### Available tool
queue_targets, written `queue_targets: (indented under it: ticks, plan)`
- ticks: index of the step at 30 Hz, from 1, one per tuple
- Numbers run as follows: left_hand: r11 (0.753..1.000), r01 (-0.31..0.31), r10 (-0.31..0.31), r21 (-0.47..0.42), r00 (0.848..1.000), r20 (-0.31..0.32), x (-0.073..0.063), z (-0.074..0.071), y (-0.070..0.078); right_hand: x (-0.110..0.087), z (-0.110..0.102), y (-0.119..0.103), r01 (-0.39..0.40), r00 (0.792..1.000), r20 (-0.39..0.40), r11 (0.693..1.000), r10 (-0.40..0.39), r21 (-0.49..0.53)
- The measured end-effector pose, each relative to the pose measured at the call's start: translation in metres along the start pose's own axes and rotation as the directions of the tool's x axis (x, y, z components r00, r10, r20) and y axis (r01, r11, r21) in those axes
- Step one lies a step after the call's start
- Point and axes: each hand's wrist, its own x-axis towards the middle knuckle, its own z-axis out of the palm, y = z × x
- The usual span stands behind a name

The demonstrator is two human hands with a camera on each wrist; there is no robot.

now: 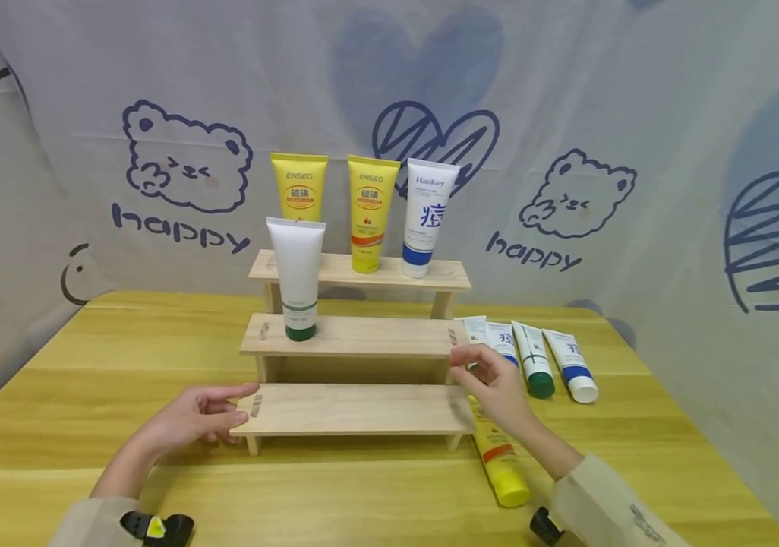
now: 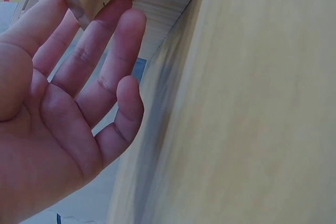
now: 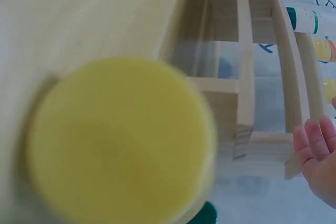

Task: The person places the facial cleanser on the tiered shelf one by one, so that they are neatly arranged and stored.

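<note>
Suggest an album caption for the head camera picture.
Left hand and right hand at a stepped wooden stand bearing four upright tubes; more tubes lie beside it.

Both forearms (image 1: 128,460) reach forward, the left hand (image 1: 187,414) gripping low, the right hand (image 1: 497,381) held higher, its fingers (image 3: 316,141) loosely extended.

Pale cloth (image 1: 260,53) printed with bears (image 1: 187,163) and hearts (image 1: 424,68) hangs behind a wooden table (image 1: 335,494).

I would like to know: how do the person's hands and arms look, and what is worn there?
The left hand and right hand are ungloved. Both sleeves are light beige; the right one carries a dark print. A black wrist device with a yellow patch shows on the left, another black one on the right.
</note>
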Motion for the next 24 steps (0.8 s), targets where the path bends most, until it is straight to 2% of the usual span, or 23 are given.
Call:
queue_targets:
  ticks: [4,12,18,24]
  plan:
    - [1.000,0.002,-0.002,-0.007,1.000,0.000,-0.001,0.000,-0.001,-0.009,-0.005,0.005,-0.030,0.999,-0.017,1.000,0.030,-0.003]
    - [1.000,0.004,-0.004,-0.013,1.000,0.002,-0.001,0.000,0.000,-0.027,-0.018,0.006,-0.190,0.979,-0.079,0.981,0.186,-0.047]
    - [1.000,0.004,-0.004,-0.016,1.000,0.002,-0.001,0.000,0.000,-0.040,-0.032,0.009,-0.305,0.951,-0.103,0.942,0.293,-0.137]
    - [1.000,0.002,-0.002,-0.011,1.000,0.001,-0.001,0.000,0.000,-0.051,-0.044,0.012,-0.400,0.916,-0.086,0.892,0.391,-0.212]
